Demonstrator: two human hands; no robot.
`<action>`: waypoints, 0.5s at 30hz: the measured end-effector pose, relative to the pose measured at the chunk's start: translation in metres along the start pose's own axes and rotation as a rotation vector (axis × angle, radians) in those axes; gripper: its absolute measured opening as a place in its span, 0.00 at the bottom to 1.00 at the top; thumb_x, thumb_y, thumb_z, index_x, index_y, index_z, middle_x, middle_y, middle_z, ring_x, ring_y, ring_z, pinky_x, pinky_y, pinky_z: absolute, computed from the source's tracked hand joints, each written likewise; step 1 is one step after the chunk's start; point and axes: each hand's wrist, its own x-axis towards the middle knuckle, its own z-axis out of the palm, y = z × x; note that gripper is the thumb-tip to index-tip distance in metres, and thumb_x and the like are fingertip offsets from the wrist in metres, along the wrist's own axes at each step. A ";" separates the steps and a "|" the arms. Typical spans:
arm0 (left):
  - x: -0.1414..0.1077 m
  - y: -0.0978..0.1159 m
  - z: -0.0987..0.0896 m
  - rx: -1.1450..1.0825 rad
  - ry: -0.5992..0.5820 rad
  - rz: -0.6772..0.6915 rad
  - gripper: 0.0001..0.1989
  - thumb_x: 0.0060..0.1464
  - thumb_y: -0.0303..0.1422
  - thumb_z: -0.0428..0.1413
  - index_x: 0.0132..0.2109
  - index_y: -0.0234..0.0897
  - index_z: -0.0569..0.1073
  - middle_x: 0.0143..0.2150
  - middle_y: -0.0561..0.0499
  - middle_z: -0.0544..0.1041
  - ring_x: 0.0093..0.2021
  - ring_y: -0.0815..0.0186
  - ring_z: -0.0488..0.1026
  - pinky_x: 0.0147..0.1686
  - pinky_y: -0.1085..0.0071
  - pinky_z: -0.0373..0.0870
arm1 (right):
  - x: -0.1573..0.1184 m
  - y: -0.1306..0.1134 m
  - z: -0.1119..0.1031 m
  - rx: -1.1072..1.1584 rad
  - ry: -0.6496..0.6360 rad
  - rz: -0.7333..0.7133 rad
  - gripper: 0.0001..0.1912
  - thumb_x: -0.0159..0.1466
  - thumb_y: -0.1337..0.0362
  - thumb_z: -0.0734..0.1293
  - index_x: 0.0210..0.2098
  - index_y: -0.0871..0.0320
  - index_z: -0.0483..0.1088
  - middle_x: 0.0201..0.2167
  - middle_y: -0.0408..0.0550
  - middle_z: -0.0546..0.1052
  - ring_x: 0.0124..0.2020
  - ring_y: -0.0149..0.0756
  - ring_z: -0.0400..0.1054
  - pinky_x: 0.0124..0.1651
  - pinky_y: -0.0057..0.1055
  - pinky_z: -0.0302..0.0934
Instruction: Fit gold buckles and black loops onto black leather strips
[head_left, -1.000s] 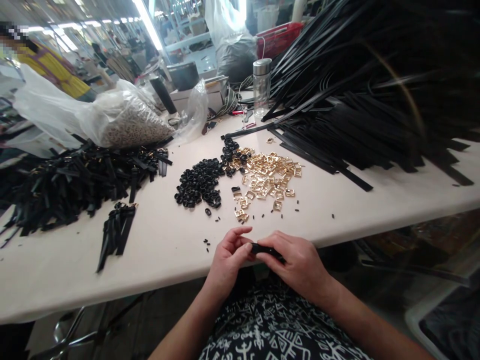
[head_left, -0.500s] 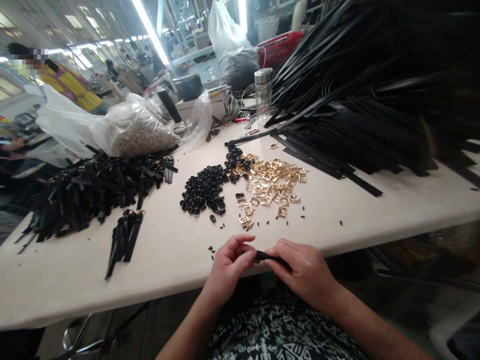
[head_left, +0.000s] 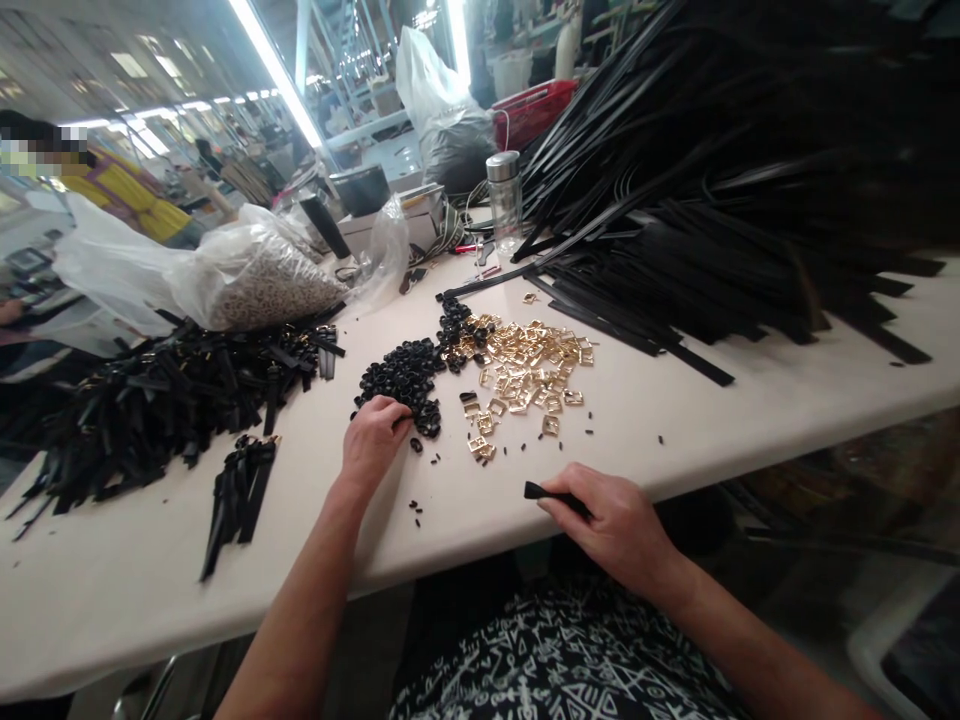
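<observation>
My right hand [head_left: 611, 515] is closed around a folded black strap [head_left: 538, 491], whose end pokes out past the thumb and fingertips over the table's front edge. At the near left side of a heap of small black loops [head_left: 401, 370], my left hand [head_left: 379, 435] has its fingers bent together, touching the loops. What sits between those fingertips is hidden. Gold buckles [head_left: 536, 360] lie in a loose heap to the right of the loops. Tiny black bits [head_left: 415, 507] are scattered nearer to me.
Finished-looking black straps with buckles [head_left: 172, 400] are piled at the left, with a smaller bunch [head_left: 238, 490] in front. Long black strips [head_left: 675, 250] fill the right. Behind stand a glass bottle [head_left: 504, 205], a plastic bag of metal rings [head_left: 262, 275] and a red basket [head_left: 532, 112].
My left hand has left the strap and moved left and forward to the black loops. My right hand still holds the strap, in nearly the same place. The view has shifted slightly.
</observation>
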 end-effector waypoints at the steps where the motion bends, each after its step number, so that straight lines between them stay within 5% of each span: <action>1: 0.001 0.002 0.000 -0.004 0.015 0.007 0.05 0.54 0.32 0.57 0.34 0.41 0.79 0.40 0.46 0.77 0.40 0.57 0.73 0.42 0.62 0.68 | 0.000 0.000 0.000 0.000 0.001 -0.002 0.06 0.67 0.63 0.65 0.35 0.57 0.72 0.28 0.44 0.75 0.29 0.34 0.71 0.33 0.29 0.60; 4: 0.001 0.013 -0.002 -0.158 0.093 -0.057 0.05 0.52 0.33 0.58 0.30 0.38 0.76 0.39 0.46 0.77 0.39 0.58 0.73 0.43 0.61 0.68 | 0.003 0.000 0.000 0.003 0.019 -0.014 0.06 0.67 0.63 0.66 0.35 0.58 0.71 0.28 0.44 0.76 0.29 0.34 0.71 0.33 0.29 0.60; 6: -0.005 0.027 -0.003 -0.450 0.114 -0.197 0.07 0.51 0.35 0.60 0.29 0.37 0.74 0.38 0.46 0.77 0.36 0.61 0.73 0.40 0.64 0.69 | 0.007 -0.002 -0.001 0.008 0.040 -0.023 0.06 0.67 0.63 0.66 0.35 0.58 0.71 0.28 0.44 0.75 0.29 0.34 0.71 0.33 0.29 0.59; 11: -0.041 0.086 -0.001 -1.329 -0.067 -0.540 0.11 0.47 0.39 0.64 0.30 0.36 0.73 0.30 0.50 0.78 0.29 0.68 0.74 0.31 0.73 0.70 | 0.023 -0.018 -0.006 0.056 0.080 -0.075 0.06 0.67 0.63 0.66 0.34 0.58 0.72 0.27 0.44 0.75 0.29 0.33 0.70 0.33 0.28 0.59; 15: -0.062 0.128 0.003 -1.573 -0.121 -0.613 0.13 0.46 0.37 0.67 0.27 0.35 0.72 0.26 0.52 0.77 0.25 0.71 0.74 0.27 0.77 0.69 | 0.034 -0.032 -0.005 0.103 0.121 -0.109 0.06 0.67 0.63 0.66 0.35 0.58 0.72 0.28 0.44 0.75 0.29 0.32 0.69 0.34 0.27 0.59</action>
